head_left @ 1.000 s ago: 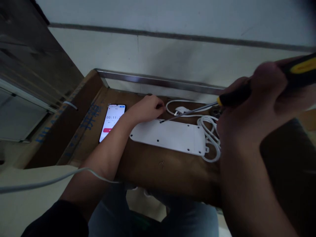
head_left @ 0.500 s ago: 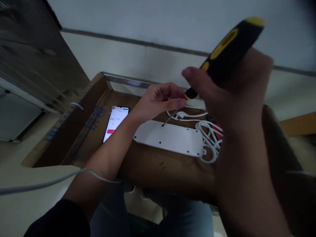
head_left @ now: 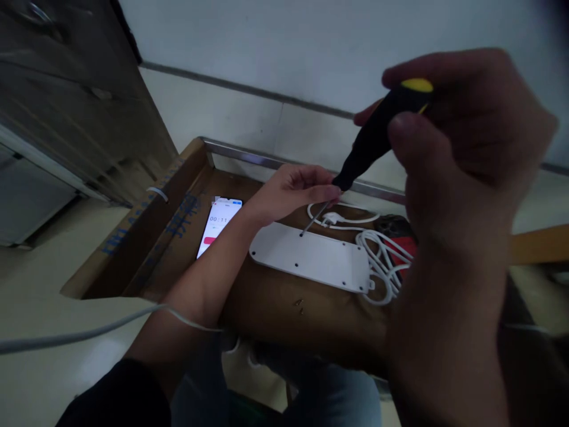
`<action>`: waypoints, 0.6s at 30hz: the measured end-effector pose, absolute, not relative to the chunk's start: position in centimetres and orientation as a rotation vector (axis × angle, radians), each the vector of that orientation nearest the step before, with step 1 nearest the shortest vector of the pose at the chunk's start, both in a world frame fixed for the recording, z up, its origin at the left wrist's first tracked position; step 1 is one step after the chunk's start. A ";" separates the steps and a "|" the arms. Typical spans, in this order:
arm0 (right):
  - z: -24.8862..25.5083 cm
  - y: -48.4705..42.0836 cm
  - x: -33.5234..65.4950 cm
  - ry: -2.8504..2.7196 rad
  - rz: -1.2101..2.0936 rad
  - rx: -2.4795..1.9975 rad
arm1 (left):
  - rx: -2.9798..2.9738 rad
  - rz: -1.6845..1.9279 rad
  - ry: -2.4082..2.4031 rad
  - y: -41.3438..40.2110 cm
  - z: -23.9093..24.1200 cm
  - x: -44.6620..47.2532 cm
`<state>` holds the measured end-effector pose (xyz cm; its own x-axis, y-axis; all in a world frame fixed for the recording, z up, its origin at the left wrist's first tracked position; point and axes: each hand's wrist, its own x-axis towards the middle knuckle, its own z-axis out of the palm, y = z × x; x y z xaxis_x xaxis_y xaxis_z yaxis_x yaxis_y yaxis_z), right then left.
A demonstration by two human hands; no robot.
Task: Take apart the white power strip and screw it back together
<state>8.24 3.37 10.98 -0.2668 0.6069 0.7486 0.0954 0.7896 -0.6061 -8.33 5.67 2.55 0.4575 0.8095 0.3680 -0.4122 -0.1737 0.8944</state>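
A black and yellow screwdriver [head_left: 372,137] slants down to the left, its tip at a screw hole near the far edge of the white power strip [head_left: 311,258]. Around the upper handle, my right hand [head_left: 471,130] grips with thumb and fingers. My left hand [head_left: 302,187] pinches the screwdriver low down, where the handle meets the shaft. The strip lies with its holed face up, dark holes showing along both long edges. Several small brass-coloured screws [head_left: 300,306] lie on the brown cardboard in front of it.
A phone [head_left: 219,225] showing a timer lies left of my forearm. The strip's white cable [head_left: 377,249] is coiled at the right, beside something red [head_left: 399,252]. The cardboard side [head_left: 133,231] rises at the left. A metal rail [head_left: 253,155] runs along the back before the tiled wall.
My right hand's grip has turned and opened around the handle, with fingers now nearer its end. The screwdriver tip stays at the same hole. The whole view has shifted slightly.
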 end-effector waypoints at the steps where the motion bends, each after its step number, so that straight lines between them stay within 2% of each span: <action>1: 11.1 3.6 8.4 -1.796 0.484 -0.543 | 1.342 1.124 0.367 5.6 2.5 -8.2; 7: 11.9 3.1 8.4 -1.810 0.175 -0.704 | 1.318 1.172 0.302 5.4 1.6 -6.8; 13: 12.1 1.7 8.4 -1.839 0.672 -0.641 | 1.317 1.138 0.300 5.4 1.8 -7.2; 18: 12.5 1.9 8.7 -1.819 0.516 -0.663 | 1.217 1.102 0.188 4.7 2.2 -6.8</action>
<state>8.69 1.91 12.51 -0.2638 0.6601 0.7034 0.1926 0.7505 -0.6321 -6.84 4.69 2.22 0.5049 0.7553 0.4178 -0.5740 -0.0677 0.8161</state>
